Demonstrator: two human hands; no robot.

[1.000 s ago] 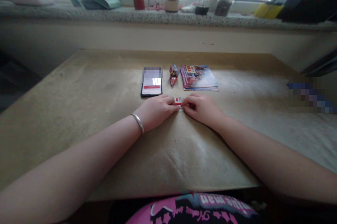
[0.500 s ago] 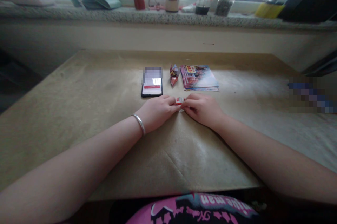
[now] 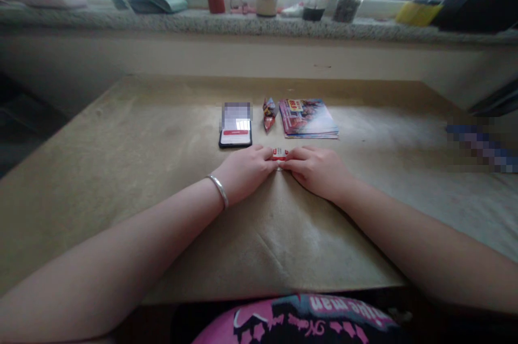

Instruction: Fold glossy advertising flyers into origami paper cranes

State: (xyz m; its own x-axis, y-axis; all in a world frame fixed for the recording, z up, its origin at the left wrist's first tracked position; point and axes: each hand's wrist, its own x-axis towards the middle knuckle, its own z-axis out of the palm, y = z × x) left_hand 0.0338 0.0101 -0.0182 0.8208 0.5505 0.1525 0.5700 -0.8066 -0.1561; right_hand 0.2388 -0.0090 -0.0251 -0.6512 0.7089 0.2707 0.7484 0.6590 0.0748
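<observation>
Tan counter (image 3: 121, 171): a phone (image 3: 235, 132), a folded paper figure (image 3: 268, 113) and a leaflet stack (image 3: 308, 117) lie left to right at centre; small paper piece (image 3: 279, 153) just nearer.

Both forearms stretch forward and angle inward, meeting at the small printed paper slip (image 3: 279, 154). The left hand (image 3: 245, 171) lies just left of the slip, knuckles up and fingers curled, its fingertips pinching that end. The right hand (image 3: 318, 171) mirrors it just right of the slip, fingers bent and closed on the other end. Both wrists sit low, nearer the body than the slip.
</observation>
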